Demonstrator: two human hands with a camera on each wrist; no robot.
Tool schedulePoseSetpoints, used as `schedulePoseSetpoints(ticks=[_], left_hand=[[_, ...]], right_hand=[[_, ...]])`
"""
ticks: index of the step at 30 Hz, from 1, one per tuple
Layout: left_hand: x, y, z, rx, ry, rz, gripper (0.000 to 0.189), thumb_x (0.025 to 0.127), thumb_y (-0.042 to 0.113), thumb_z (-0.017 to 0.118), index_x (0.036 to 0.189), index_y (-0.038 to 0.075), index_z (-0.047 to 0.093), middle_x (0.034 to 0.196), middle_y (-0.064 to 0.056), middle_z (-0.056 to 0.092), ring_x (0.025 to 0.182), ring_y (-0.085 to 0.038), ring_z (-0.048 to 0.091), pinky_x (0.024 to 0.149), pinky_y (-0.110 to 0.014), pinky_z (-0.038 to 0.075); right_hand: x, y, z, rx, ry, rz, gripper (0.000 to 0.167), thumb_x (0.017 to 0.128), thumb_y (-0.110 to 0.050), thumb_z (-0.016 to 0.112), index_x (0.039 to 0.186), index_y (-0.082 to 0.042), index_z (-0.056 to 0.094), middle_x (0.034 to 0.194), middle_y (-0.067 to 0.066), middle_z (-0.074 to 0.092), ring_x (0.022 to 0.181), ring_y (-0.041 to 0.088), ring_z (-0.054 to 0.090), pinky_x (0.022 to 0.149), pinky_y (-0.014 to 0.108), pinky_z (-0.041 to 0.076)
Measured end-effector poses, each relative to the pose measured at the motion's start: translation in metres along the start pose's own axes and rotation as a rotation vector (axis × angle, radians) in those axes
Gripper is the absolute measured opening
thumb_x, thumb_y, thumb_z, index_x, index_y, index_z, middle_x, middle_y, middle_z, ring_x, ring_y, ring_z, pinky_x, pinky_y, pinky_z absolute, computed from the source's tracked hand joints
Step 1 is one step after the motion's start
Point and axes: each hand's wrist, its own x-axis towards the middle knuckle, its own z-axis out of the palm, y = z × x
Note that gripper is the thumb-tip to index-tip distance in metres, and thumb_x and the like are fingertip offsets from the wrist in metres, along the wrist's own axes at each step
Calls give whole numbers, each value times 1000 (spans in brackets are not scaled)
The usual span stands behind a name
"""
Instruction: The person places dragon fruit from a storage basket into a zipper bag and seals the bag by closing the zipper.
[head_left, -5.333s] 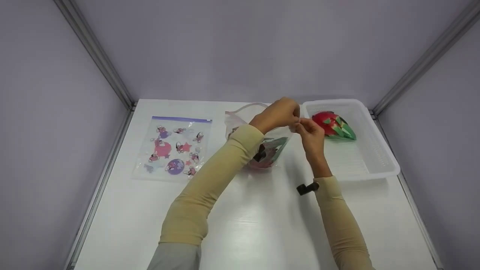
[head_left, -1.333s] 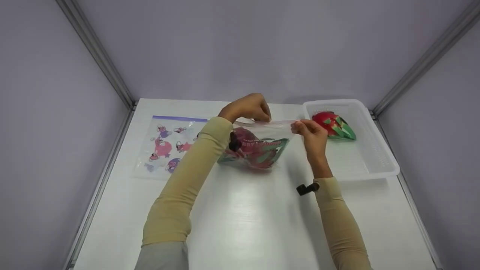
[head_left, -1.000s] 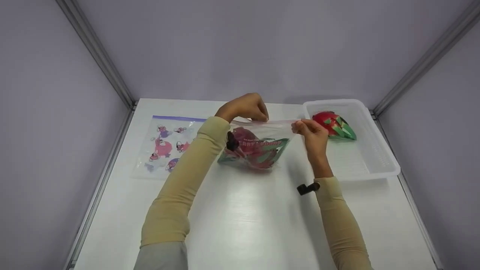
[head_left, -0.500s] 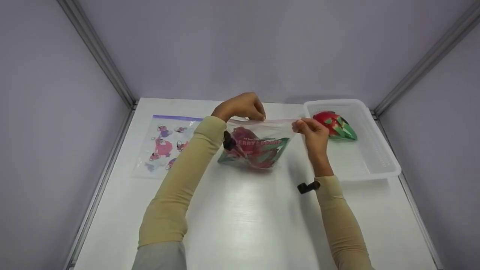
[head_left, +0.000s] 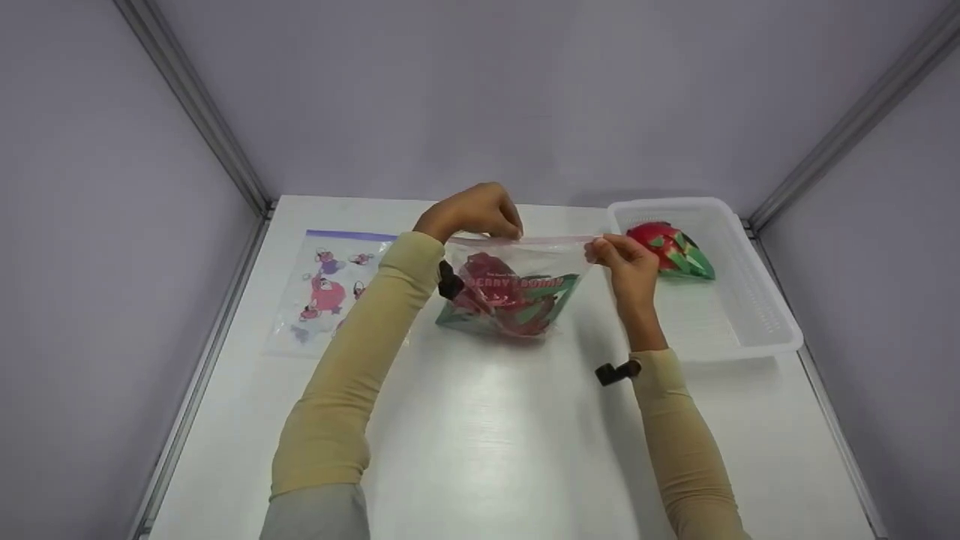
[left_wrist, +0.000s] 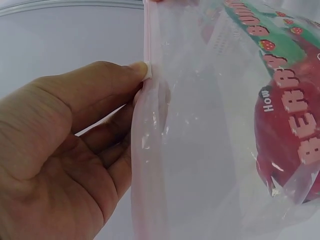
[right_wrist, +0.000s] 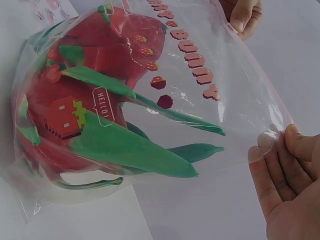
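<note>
A clear slider zip bag (head_left: 551,259) with a pink zip and "BERRY BUNNY" lettering stands at mid-table. Inside it are red dragon fruits (right_wrist: 130,142) with long green leaf tips. My left hand (head_left: 476,211) pinches the small whitish slider (left_wrist: 148,71) between thumb and fingers, partway along the zip. Right of the slider the zip lies flat, while on its left the edges stand slightly apart in the left wrist view. The bag's upper right corner is pinched by my right hand (head_left: 632,271), which keeps the top edge taut.
Left of my left arm lies a flat clear bag (head_left: 322,292) with a purple zip and printed figures. A white plastic basket (head_left: 757,300) at the right holds another dragon fruit (head_left: 664,244). Grey walls enclose the white table at the back and sides.
From the right corner, my left hand has slid leftward along the zip with the slider. The bag's mouth, gaping earlier, has drawn together behind it. My right hand stays at the corner.
</note>
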Motion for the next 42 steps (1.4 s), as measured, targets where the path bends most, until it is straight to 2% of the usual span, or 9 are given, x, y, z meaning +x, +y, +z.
schedulePoseSetpoints(ticks=[7,22,36,42], left_hand=[[-3,-4,-3,-1,3,-12,22,99,19,75,115,6,83,118,-13,80,100,-24,74,94,-42,61],[-11,-10,-10,5,-13,-16,23,102,20,73,118,6,82,121,-14,79,107,-28,75,98,-45,61],[-19,-17,-14,-3,2,-21,23,100,18,74,116,5,83,121,-15,79,100,-28,73,94,-46,60],[-23,-21,-16,-1,5,-50,24,100,21,75,117,6,83,121,-14,79,106,-29,74,97,-48,60]], right_hand=[[0,1,-1,-15,7,7,16,97,1,75,102,17,74,83,5,80,75,16,75,74,29,65],[0,0,-3,-29,16,1,20,97,2,74,102,21,72,83,4,80,74,15,76,75,28,66],[1,1,-4,-30,34,14,19,96,2,76,102,20,73,81,4,79,74,14,75,73,28,66],[1,1,-5,-15,29,17,19,97,2,75,102,20,73,83,4,80,74,14,76,73,28,66]])
